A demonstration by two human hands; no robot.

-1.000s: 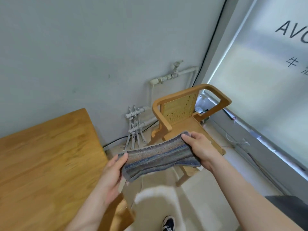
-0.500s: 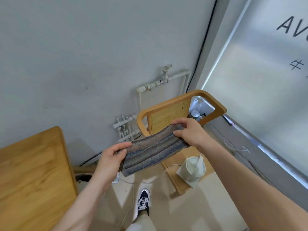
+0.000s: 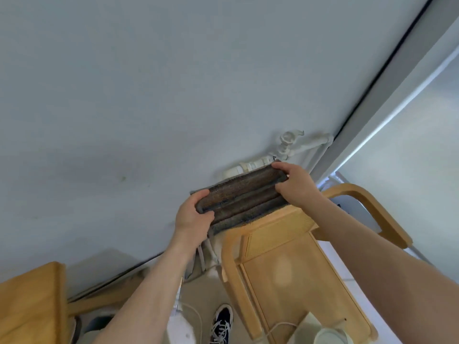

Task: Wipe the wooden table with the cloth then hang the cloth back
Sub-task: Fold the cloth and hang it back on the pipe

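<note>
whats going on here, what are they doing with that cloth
A person holds the cloth stretched between the left hand and right hand, gripping one end in each. It is raised to the white pipe on the wall, above the chair. Whether it already rests on the pipe is unclear. The table sits at lower left.

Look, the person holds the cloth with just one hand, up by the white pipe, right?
Not quite: it takes two hands. The left hand grips one end of the cloth and the right hand grips the other end, up by the white pipe. The head view shows this.
</note>
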